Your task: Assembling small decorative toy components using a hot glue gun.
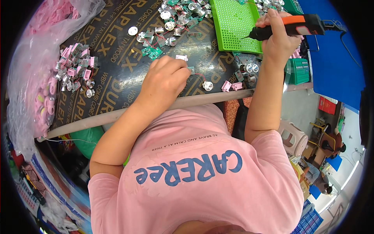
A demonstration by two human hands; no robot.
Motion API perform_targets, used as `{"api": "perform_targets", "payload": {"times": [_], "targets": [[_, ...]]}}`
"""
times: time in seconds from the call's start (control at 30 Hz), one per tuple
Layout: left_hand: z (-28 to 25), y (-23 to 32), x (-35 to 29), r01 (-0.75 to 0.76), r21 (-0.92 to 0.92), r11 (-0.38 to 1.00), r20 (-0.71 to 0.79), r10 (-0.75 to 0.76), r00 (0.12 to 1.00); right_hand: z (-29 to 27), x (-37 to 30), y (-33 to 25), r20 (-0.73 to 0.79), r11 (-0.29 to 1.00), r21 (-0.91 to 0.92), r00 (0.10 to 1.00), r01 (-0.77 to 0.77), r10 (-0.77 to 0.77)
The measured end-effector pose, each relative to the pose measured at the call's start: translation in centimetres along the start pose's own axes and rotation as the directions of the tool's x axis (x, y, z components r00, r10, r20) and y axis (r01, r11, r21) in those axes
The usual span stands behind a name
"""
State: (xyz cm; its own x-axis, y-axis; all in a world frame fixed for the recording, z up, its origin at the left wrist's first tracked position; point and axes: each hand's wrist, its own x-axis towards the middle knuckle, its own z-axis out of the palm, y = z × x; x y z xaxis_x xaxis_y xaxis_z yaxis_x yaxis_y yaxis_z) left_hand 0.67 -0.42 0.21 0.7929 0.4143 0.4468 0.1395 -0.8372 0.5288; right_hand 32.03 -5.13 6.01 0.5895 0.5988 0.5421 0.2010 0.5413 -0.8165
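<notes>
My left hand (165,80) rests on the dark printed board near its front edge, fingers curled around a small pink plastic housing (181,57) that peeks out past the fingertips. Beside those fingers a little circuit board (191,70) shows, its red wire leading to a silver reflector lamp (208,85). The fingers hide how these parts join. Up at the right, my right hand (276,39) is closed round a black and orange electric screwdriver (304,25). Its thin bit points left, over the lime green perforated tray (233,23).
Reflectors and circuit boards (179,19) are heaped at the back. A pile of pink and silver assemblies (76,66) lies left, beside a clear plastic bag (23,85). Two pink housings (231,86) lie near the front edge. A green basket (299,71) stands right. People sit in the background.
</notes>
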Motion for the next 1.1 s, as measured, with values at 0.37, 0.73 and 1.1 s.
{"api": "perform_targets", "payload": {"times": [0.37,0.73,1.1], "targets": [[0.3,0.0,-0.2,-0.005,0.018,1.0,-0.013,0.005,1.0,-0.1,-0.3,0.7,-0.026,0.999,-0.018,0.999,-0.036,0.035],[0.3,0.1,-0.5,-0.018,0.032,0.999,-0.043,0.02,0.999,0.7,0.0,-4.7,0.167,0.949,0.268,0.978,-0.165,0.123],[0.5,-0.2,-0.7,-0.036,0.044,0.998,-0.063,0.039,0.997,9.4,-7.7,-3.6,0.443,0.983,0.105,0.892,-0.149,0.088]]}}
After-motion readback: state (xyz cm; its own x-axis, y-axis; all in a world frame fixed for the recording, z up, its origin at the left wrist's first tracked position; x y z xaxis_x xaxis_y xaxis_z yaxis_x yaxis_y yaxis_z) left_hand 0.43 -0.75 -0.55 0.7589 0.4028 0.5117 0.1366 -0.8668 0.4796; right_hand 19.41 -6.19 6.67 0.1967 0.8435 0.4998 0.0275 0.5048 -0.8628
